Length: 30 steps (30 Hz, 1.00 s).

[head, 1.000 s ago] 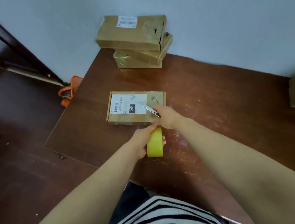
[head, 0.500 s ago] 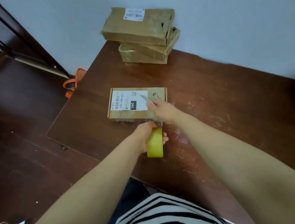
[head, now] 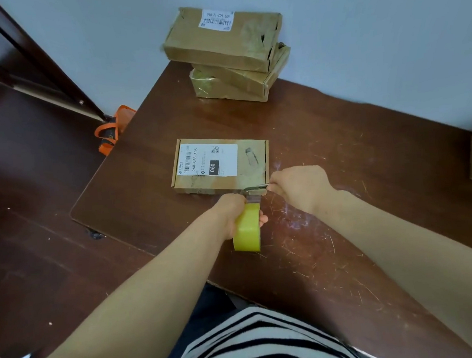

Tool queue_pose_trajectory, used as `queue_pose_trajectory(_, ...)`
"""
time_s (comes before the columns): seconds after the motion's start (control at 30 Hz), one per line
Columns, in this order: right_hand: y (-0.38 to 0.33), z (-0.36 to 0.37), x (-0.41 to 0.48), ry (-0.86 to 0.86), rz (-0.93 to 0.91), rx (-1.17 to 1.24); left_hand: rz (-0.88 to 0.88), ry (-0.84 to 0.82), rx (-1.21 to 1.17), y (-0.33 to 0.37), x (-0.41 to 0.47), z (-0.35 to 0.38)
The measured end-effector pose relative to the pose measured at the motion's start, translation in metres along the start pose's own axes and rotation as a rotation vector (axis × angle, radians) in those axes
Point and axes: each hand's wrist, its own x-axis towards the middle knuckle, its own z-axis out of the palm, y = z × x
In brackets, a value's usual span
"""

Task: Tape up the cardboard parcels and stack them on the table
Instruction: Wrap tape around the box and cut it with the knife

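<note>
At the near edge of the parcel [head: 219, 163] on the desk [head: 338, 131], the left grip [head: 232, 213] clasps the tape roll [head: 247, 230] just short of it, the right grip [head: 300, 188] pinching a blade [head: 254, 188] that points leftward across the strip [head: 252, 199] between.

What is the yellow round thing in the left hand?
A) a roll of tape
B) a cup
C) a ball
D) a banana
A: the left hand grips a yellow tape roll by the near edge of the parcel, where the right hand holds a thin metal blade.
</note>
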Motion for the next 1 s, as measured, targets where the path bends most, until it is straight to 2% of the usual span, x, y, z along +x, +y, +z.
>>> queue_pose_trajectory(0.3,-0.022,-0.006,0.005,-0.069,-0.032,-0.274,0.038,0.034,0.039,0.003,0.000,0.001)
queue_pose_trajectory(0.4,-0.025,-0.002,0.006,-0.089,-0.062,-0.275,0.050,0.048,0.062,0.004,-0.001,0.003)
queue_pose_trajectory(0.53,-0.011,0.005,-0.003,-0.113,-0.005,-0.265,0.050,0.085,0.079,0.005,0.001,0.001)
queue_pose_trajectory(0.6,0.005,0.014,-0.012,-0.148,0.061,-0.152,0.035,0.099,0.094,0.003,0.003,-0.002)
queue_pose_trajectory(0.7,0.034,0.030,-0.024,-0.251,0.187,0.170,0.017,0.087,0.072,0.002,0.002,-0.003)
queue_pose_trajectory(0.77,0.045,0.034,-0.030,-0.310,0.228,0.170,0.012,0.078,0.063,0.002,0.001,-0.001)
queue_pose_trajectory(0.8,0.046,0.035,-0.030,-0.271,0.239,0.097,0.013,0.073,0.056,0.003,0.000,0.000)
queue_pose_trajectory(0.87,0.039,0.031,-0.024,-0.035,0.228,0.049,0.013,0.073,0.047,0.004,-0.001,0.001)
queue_pose_trajectory(0.93,0.021,0.021,-0.009,0.183,0.101,0.226,0.022,0.077,0.060,0.004,-0.002,0.001)
queue_pose_trajectory(1.0,0.001,0.014,0.013,0.184,-0.098,0.379,0.039,0.083,0.072,0.004,-0.004,0.002)
